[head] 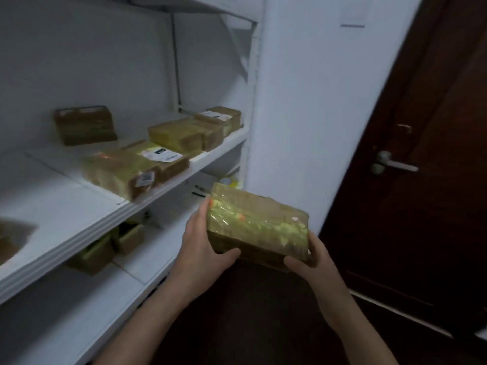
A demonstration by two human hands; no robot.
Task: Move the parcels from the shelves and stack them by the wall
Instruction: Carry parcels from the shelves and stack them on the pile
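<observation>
I hold a brown cardboard parcel (pixel 259 222) wrapped in shiny tape in front of me, clear of the shelves. My left hand (pixel 204 241) grips its left end with the thumb on the near side. My right hand (pixel 309 262) grips its lower right corner. Several more brown parcels lie on the white middle shelf (pixel 79 219): one leaning on the back wall (pixel 84 125), a labelled one (pixel 160 156), a large one at the front (pixel 118 172), and others further right (pixel 184 134).
The lower shelf (pixel 147 259) holds a few small boxes (pixel 92 254). A white wall (pixel 316 101) stands right of the shelving. A dark wooden door (pixel 434 180) with a metal handle (pixel 392 162) is at the right. The floor below is dark.
</observation>
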